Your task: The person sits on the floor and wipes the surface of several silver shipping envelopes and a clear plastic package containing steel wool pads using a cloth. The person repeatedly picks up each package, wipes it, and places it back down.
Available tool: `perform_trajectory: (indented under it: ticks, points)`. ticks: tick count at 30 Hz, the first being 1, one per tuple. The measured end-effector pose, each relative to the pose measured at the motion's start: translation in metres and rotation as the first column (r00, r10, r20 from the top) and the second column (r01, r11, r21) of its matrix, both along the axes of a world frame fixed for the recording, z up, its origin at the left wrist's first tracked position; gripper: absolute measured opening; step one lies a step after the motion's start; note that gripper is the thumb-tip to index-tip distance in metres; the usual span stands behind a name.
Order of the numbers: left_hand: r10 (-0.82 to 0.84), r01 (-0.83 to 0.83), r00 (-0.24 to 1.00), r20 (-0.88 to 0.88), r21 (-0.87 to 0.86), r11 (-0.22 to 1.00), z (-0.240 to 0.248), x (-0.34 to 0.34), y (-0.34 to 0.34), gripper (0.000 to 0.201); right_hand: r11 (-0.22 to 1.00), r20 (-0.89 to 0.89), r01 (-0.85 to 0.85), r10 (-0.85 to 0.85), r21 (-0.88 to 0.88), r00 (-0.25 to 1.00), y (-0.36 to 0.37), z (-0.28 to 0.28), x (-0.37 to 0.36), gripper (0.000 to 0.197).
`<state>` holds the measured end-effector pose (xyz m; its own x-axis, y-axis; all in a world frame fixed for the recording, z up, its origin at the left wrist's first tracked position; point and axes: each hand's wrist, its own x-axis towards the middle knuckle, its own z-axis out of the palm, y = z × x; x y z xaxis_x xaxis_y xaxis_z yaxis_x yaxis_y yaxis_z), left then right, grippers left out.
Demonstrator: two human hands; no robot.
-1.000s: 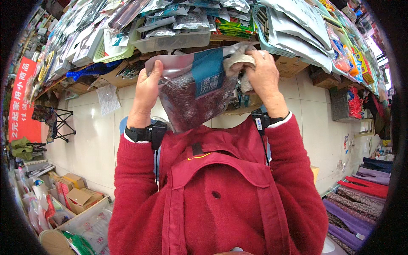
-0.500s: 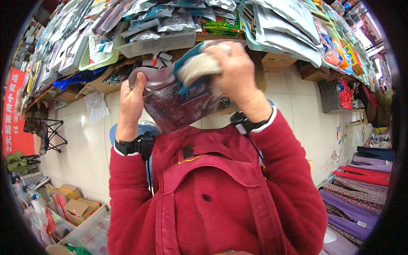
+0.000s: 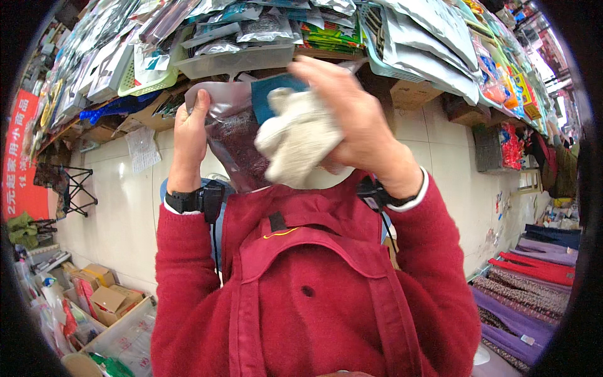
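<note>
My left hand is closed on the left upper edge of a shiny plastic package, its thumb on top. The package has a silvery strip, a teal panel and dark contents showing through its clear film. A bunched cream cloth lies over the package's right part and hides it. My right hand holds this cloth under its palm and thumb; motion smears its fingers, which reach up toward the far side.
Ahead, a stall counter carries a clear plastic bin of packets, a pale green basket and stacked silver packages. A folding stool stands at left, above cardboard boxes. Folded garments lie at right.
My right hand and the cloth have moved down and toward me across the package, with the cloth now more spread out. My left hand keeps its grip, slightly farther left.
</note>
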<state>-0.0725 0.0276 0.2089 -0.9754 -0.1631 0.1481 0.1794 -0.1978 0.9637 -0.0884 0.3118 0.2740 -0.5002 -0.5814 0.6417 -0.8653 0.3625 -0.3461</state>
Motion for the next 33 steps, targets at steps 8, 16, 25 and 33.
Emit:
perform_trajectory:
  ticks: [8, 16, 25, 33]
  points:
    - [-0.042, 0.036, 0.998, -0.048, -0.113, 0.993, -0.006, 0.012, -0.004, 0.028, 0.771, -0.032, 0.384, -0.429, 0.509, 0.903, 0.002, 0.019, -0.034, 0.030]
    - [-0.029, 0.027, 0.998, -0.053, -0.041, 0.999, -0.017, 0.004, -0.019, 0.030, 0.696, -0.035, 0.473, -0.543, 0.540, 0.839, 0.041, 0.011, -0.057, 0.024]
    - [-0.203, 0.223, 0.975, 0.092, -0.417, 0.881, 0.043, 0.006, -0.043, 0.033, 0.812, 0.084, 0.397, -0.473, 0.429, 0.877, 0.044, 0.011, -0.058, 0.022]
    - [-0.407, 0.129, 0.906, 0.119, -0.992, -0.003, 0.098, -0.013, 0.027, 0.034, 0.909, 0.199, 0.230, -0.312, 0.348, 0.929, 0.031, 0.016, -0.055, 0.019]
